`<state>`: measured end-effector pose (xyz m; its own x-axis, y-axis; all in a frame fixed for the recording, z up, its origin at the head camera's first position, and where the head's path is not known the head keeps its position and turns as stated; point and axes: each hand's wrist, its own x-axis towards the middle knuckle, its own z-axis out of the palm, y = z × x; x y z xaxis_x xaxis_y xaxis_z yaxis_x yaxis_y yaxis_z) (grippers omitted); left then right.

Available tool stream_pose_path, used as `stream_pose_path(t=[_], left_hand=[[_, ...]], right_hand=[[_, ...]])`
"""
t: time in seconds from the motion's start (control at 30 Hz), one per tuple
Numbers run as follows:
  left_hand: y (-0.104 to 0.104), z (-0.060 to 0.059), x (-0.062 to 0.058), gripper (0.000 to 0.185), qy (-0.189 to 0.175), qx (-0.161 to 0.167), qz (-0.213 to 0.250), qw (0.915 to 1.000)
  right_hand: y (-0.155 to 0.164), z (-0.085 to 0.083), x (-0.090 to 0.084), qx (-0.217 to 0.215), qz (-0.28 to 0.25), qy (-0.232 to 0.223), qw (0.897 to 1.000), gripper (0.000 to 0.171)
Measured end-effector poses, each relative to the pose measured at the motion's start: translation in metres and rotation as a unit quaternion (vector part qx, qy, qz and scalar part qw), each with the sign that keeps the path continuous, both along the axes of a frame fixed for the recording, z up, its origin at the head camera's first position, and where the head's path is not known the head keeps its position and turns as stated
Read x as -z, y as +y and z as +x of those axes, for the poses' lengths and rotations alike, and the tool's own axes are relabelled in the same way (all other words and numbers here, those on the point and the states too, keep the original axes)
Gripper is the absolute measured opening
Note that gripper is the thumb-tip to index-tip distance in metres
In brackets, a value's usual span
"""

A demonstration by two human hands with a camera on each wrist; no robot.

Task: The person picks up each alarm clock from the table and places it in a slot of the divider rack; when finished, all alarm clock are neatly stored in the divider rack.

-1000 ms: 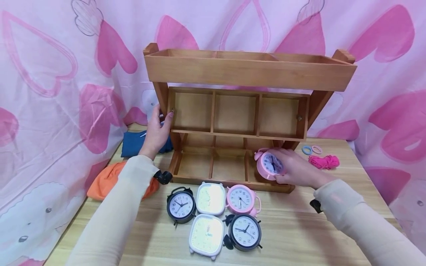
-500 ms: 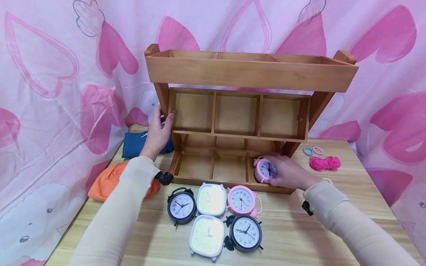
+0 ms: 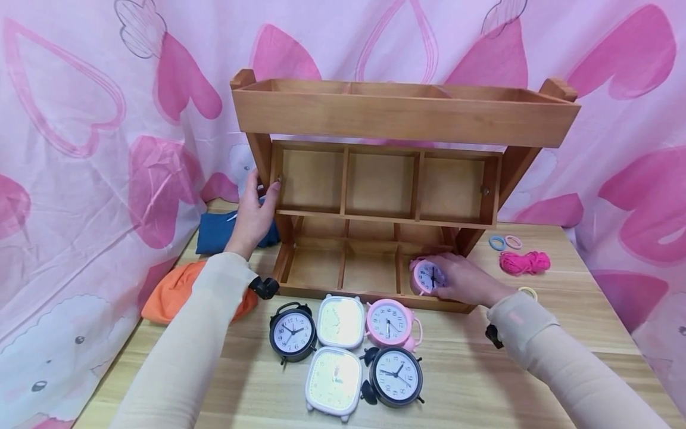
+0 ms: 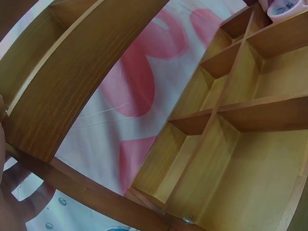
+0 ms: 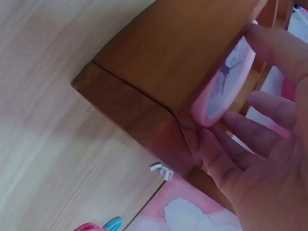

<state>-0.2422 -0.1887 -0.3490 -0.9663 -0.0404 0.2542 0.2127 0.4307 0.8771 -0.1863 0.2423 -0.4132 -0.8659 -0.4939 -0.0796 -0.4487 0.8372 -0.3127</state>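
While my right hand (image 3: 466, 279) grasps the pink clock (image 3: 427, 276) inside the wooden rack (image 3: 404, 116)'s bottom-right compartment, left hand (image 3: 253, 213) clasping its side post, five clocks (image 3: 343, 351) on the worktop (image 3: 482, 369)

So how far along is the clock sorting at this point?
Early. No clock stands alone in the wooden shelf yet; its other compartments are empty. In hand: the right hand holds a small pink clock in the lower right compartment, while the left hand grips the shelf's left side. Left: five clocks on the table in front.

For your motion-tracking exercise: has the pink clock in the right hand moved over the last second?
Yes. The pink clock has dropped lower into the shelf's bottom right compartment, held by the right hand.
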Motion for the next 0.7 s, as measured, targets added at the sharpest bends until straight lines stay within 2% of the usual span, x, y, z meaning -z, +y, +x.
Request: stream_pose_path(t=[0.2,0.4,0.6,0.7], left_hand=[[0.000,0.001,-0.002,0.064,-0.003,0.002,-0.001,1.0000],[0.001,0.002,-0.003,0.066,-0.008,0.000,-0.001,1.0000],[0.001,0.001,-0.001,0.066,-0.005,-0.002,0.000,1.0000],[0.000,0.001,0.000,0.066,-0.007,-0.001,0.003,1.0000]], right_hand=[[0.003,0.012,-0.019,0.031,-0.020,0.003,0.999,0.072],[0.002,0.041,-0.038,0.028,-0.049,0.027,0.998,0.071],[-0.001,0.072,-0.041,0.016,-0.055,0.080,0.995,0.073],[-0.004,0.083,-0.038,0.018,-0.048,0.079,0.996,0.073]])
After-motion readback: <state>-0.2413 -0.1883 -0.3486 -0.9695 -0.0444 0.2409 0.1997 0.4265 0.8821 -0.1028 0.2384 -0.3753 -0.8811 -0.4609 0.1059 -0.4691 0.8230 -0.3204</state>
